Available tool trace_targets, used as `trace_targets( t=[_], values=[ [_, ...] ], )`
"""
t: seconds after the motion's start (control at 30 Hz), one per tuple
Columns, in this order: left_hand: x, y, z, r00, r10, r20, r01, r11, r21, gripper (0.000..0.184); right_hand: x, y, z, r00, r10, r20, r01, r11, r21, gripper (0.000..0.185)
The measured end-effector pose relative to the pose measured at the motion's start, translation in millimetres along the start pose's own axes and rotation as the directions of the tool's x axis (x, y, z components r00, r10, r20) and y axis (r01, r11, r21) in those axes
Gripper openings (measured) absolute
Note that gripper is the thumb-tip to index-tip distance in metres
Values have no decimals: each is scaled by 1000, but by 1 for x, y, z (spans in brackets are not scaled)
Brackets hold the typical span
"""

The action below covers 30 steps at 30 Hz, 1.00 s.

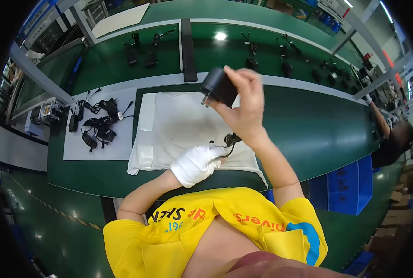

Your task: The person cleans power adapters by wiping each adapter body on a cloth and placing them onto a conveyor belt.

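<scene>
My bare right hand (248, 106) holds up a black power adapter (219, 86) between thumb and fingers, its metal prongs pointing down and to the left. Below it, my left hand (196, 165), in a white glove, is closed on a bundled black cable (232, 140) near the fingertips. Both hands are over a white cloth pad (178, 120) that lies on the green work table (317, 134). Part of the cable is hidden behind the glove.
Several black adapters with cables (100, 123) lie on a white sheet (76, 150) at the left. More adapters rest on a green conveyor (215, 51) behind a metal rail. Blue bins (350, 185) stand at the right, near a person (394, 139).
</scene>
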State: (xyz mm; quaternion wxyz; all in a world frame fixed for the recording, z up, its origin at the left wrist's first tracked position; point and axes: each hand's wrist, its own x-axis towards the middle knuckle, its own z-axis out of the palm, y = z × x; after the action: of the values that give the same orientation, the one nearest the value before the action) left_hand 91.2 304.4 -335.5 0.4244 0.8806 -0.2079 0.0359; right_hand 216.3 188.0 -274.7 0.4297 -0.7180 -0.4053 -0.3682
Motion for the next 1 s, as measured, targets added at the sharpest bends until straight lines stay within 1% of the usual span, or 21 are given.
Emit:
trace_targets(
  t=[0.07,0.1,0.17,0.2,0.23,0.27,0.3,0.33,0.37,0.43,0.47,0.5,0.57,0.63,0.7,0.73,0.8,0.87,0.93,0.97,1.0],
  values=[
    [-1,-21,9,991,-22,128,6,993,121,17,-52,36,31,949,173,265,-93,953,-289,73],
    [2,-29,13,991,-21,130,6,994,112,17,-79,56,47,870,278,407,-81,895,-438,71],
    [4,-29,15,935,-132,329,85,985,153,17,-104,62,47,840,293,456,-56,884,-464,70],
    [2,-26,9,933,-79,350,25,988,155,17,-106,71,48,823,264,503,8,880,-475,69],
    [6,-27,5,940,-79,332,31,989,148,17,-87,64,44,818,251,517,27,882,-471,69],
    [0,-26,4,950,-67,306,40,995,93,17,-64,36,32,878,168,448,-5,940,-342,68],
    [-5,-27,2,960,-52,274,40,998,49,17,-48,17,27,933,92,347,-20,978,-207,66],
    [-8,-30,-1,971,-43,236,41,999,12,17,-45,10,26,984,-9,179,54,967,-248,64],
    [-12,-36,-3,971,-40,238,39,999,8,17,-53,16,34,983,-7,181,53,966,-252,64],
    [-15,-50,-6,960,-79,270,76,997,19,18,-97,49,65,804,187,564,66,916,-397,65],
    [-15,-48,-14,925,-156,347,143,988,64,18,-125,63,75,792,316,522,-56,890,-453,67],
    [-22,-49,-21,926,-145,349,127,989,73,18,-116,53,75,802,315,508,-56,886,-460,67],
    [-31,-57,-29,951,-28,309,10,998,61,17,-71,27,65,836,233,497,-5,908,-419,66],
    [-31,-64,-36,950,-14,312,32,998,-52,17,-43,5,67,891,167,423,8,925,-381,69],
    [-28,-64,-45,958,12,287,7,998,-65,18,-36,-3,73,979,108,173,-36,926,-377,70],
    [-26,-68,-44,957,24,289,-4,998,-69,18,-50,6,78,889,260,378,-81,900,-428,66],
    [-24,-75,-36,912,-27,408,-12,995,94,17,-102,36,87,862,253,440,-19,882,-472,63],
    [-26,-74,-37,926,24,377,-50,997,59,16,-95,48,87,835,224,503,67,865,-498,60],
    [-26,-66,-40,946,84,314,-84,996,-13,14,-92,56,80,804,368,467,-114,866,-487,56],
    [-20,-60,-48,957,105,269,-99,994,-36,14,-69,57,73,731,495,470,-317,856,-409,52],
    [-14,-52,-53,965,144,218,-149,989,7,15,-58,81,71,678,585,445,-628,775,-62,48]
  ],
)
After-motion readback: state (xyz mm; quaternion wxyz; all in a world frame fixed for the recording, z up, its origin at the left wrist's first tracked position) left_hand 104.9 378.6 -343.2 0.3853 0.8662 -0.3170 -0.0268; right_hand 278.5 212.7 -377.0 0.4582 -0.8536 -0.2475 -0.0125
